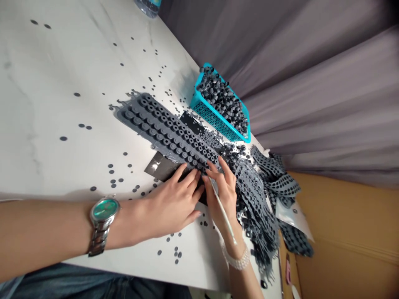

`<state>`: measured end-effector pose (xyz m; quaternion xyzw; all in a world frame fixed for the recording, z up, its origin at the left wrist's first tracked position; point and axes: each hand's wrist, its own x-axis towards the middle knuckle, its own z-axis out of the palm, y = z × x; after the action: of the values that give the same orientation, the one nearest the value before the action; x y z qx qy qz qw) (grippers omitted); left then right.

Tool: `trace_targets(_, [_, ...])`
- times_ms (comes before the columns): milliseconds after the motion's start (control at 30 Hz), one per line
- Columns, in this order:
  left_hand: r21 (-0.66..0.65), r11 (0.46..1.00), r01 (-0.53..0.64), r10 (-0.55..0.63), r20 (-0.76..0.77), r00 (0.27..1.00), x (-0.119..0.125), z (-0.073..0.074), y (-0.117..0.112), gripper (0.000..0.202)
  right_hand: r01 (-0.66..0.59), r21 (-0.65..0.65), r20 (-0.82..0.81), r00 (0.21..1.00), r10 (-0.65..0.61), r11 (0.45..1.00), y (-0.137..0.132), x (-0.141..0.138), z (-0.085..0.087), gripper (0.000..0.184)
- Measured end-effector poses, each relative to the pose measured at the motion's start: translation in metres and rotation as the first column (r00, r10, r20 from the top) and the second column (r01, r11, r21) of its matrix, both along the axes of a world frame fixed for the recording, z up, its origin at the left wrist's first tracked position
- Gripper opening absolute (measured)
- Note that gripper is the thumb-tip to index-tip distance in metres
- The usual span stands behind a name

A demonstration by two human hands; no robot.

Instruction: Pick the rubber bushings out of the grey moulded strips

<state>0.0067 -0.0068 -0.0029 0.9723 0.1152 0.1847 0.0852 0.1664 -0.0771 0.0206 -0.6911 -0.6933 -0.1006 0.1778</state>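
A long grey moulded rubber sheet (162,128) with rows of round raised cups lies slantwise across the table. My left hand (174,203), a watch on its wrist, rests at the sheet's near end with fingers stretched out and fingertips against its edge. Pinched in my right hand (222,191) is a thin white stick-like tool (223,211), its back end lying over the wrist. The tool's tip is hidden among the fingers at the last cups. Under the sheet, a black flat piece (160,166) shows on both sides.
A turquoise basket (212,118) full of small black rubber rings stands at the back. Perforated grey sheets (255,207) are heaped at the right, with more by a brown box (346,224). Black discs are scattered over the white table (46,166). A bottle (149,6) stands at the far edge.
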Motion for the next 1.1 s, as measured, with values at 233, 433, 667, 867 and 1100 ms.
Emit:
trace_targets(233, [0.024,1.0,-0.004,0.004,0.023,1.0,0.001,0.001,0.0,0.052,-0.069,-0.038,0.042,0.997,0.07,0.997,0.01,0.003,0.0,0.015])
trace_targets(433, [-0.006,1.0,-0.003,0.003,0.023,1.0,0.0,0.002,0.002,0.058,-0.063,-0.075,0.095,0.993,0.07,0.995,0.015,0.004,-0.001,0.017])
trace_targets(667, [0.009,1.0,0.007,-0.007,0.006,1.0,-0.002,0.001,0.002,0.064,0.232,0.045,0.002,0.973,-0.232,0.972,0.007,0.022,0.0,0.013])
trace_targets(867, [-0.006,1.0,-0.002,0.002,0.005,1.0,-0.002,0.001,0.0,0.064,0.141,-0.027,0.0,0.99,-0.141,0.99,-0.011,0.017,0.007,0.011])
trace_targets(1100, [-0.04,0.999,0.019,-0.018,0.026,1.0,-0.001,-0.002,-0.002,0.062,-0.093,-0.026,0.058,0.994,0.094,0.995,-0.007,-0.002,0.005,0.018])
